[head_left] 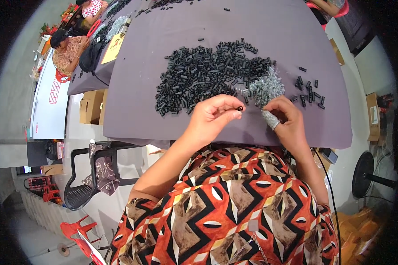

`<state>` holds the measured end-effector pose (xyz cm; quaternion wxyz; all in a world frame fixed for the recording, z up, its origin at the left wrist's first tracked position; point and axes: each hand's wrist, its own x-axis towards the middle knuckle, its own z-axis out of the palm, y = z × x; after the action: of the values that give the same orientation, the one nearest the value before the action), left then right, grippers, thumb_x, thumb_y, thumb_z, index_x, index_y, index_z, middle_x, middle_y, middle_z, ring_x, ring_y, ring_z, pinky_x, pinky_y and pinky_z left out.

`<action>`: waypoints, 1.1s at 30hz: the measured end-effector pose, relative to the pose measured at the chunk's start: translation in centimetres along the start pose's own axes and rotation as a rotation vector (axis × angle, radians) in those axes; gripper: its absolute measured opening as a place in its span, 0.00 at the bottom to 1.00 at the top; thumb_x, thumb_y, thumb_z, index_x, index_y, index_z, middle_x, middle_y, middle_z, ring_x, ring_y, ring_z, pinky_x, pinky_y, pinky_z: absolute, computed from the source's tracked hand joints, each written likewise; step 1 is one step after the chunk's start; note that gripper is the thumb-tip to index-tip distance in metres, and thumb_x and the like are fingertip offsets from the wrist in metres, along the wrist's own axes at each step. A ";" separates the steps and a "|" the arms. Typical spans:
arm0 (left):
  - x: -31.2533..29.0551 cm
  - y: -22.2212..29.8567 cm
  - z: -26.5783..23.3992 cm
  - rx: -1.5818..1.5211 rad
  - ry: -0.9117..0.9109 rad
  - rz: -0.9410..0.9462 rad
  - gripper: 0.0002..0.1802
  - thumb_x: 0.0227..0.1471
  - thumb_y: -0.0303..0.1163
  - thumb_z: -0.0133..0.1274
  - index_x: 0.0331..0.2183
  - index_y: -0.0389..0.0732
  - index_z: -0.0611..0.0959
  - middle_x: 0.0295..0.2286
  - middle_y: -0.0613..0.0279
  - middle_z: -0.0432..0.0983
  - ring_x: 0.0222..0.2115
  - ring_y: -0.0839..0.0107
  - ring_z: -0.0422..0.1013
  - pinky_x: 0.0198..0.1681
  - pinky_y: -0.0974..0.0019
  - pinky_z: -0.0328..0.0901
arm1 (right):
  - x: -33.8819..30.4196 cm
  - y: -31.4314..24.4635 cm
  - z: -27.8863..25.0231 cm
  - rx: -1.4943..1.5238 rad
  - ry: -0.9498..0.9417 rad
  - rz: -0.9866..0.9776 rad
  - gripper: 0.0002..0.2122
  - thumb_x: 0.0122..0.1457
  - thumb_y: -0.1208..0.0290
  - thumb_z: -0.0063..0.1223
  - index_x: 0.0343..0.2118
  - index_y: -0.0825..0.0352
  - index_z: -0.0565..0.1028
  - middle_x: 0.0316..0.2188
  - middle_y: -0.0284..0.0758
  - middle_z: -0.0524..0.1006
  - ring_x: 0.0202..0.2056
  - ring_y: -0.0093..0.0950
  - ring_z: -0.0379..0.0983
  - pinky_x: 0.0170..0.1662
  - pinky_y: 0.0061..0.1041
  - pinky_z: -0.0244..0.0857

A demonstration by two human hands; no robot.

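Note:
My left hand pinches a small black tubular part between thumb and fingertips, its round end showing. Just to the right, my right hand is closed, thumb and index finger together at the near edge of a heap of small silvery pieces that look like springs. A shiny grey wrap covers its thumb. Whatever its fingertips hold is too small to make out. Beyond my left hand spreads a large pile of black tubular parts, touching the silvery heap.
Several loose black tubes lie apart at the right of the grey-covered table. At the far left a person sits by another table. A black chair stands left of me, and a cardboard box is below the table edge.

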<state>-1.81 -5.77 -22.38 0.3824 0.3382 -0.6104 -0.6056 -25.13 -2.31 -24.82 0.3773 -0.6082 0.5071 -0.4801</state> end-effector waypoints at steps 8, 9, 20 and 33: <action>-0.5 -0.7 1.3 0.130 -0.057 -0.073 0.11 0.57 0.20 0.54 0.43 0.34 0.77 0.34 0.62 0.79 0.33 0.77 0.75 0.39 0.72 0.71 | -0.1 -3.4 0.3 -0.047 -0.085 -0.101 0.07 0.50 0.84 0.58 0.33 0.71 0.76 0.31 0.34 0.75 0.33 0.25 0.73 0.35 0.21 0.65; -0.6 -0.7 1.5 0.119 -0.053 -0.071 0.11 0.57 0.19 0.54 0.43 0.34 0.77 0.33 0.62 0.79 0.33 0.77 0.76 0.39 0.72 0.72 | -0.1 -3.5 0.4 -0.055 -0.102 -0.091 0.07 0.50 0.84 0.58 0.33 0.71 0.76 0.31 0.34 0.75 0.32 0.25 0.73 0.35 0.22 0.66; -0.8 -0.2 1.5 0.266 -0.080 -0.077 0.10 0.55 0.20 0.57 0.41 0.34 0.78 0.31 0.64 0.80 0.35 0.79 0.76 0.40 0.74 0.70 | 0.0 -3.3 0.2 -0.115 -0.183 -0.071 0.08 0.49 0.84 0.57 0.34 0.71 0.76 0.31 0.35 0.74 0.32 0.27 0.74 0.34 0.23 0.66; -1.0 0.3 1.4 0.445 -0.125 -0.012 0.09 0.55 0.20 0.56 0.40 0.34 0.79 0.30 0.62 0.81 0.33 0.77 0.78 0.39 0.72 0.71 | -0.1 -3.2 0.4 -0.108 -0.211 -0.002 0.06 0.49 0.81 0.59 0.32 0.71 0.76 0.28 0.33 0.73 0.28 0.24 0.70 0.30 0.23 0.63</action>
<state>-2.51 -4.17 -22.10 0.2563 0.3796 -0.7494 -0.4782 -23.88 -1.55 -21.91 0.3946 -0.6755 0.4891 -0.3857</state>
